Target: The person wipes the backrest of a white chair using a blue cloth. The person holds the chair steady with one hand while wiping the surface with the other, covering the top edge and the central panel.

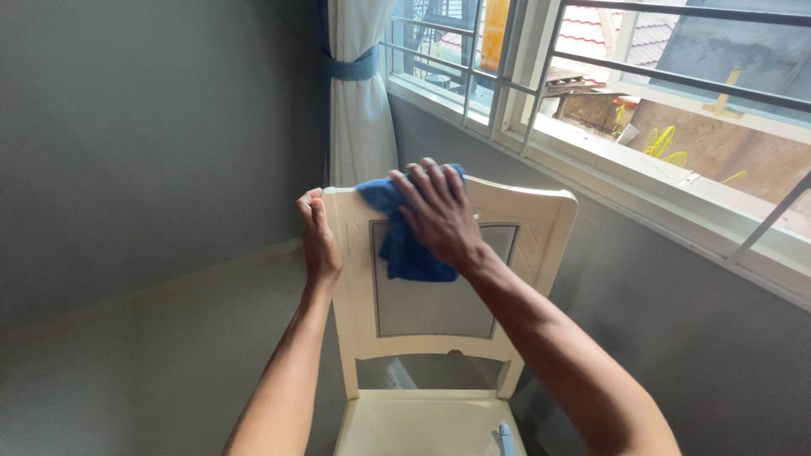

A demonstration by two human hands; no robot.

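Observation:
A cream wooden chair (541, 221) stands before me with its backrest facing me. My left hand (318, 236) grips the upper left corner of the backrest. My right hand (439, 211) lies flat with fingers spread on a blue cloth (405, 249), pressing it against the top rail and the grey inset panel of the backrest. The cloth hangs down over the panel beneath my palm.
A barred window (591, 93) with a white sill runs along the grey wall on the right. A white curtain (359, 118) tied with a blue band hangs in the corner behind the chair. The chair seat (414, 426) shows at the bottom, with a small blue object (505, 439) on it.

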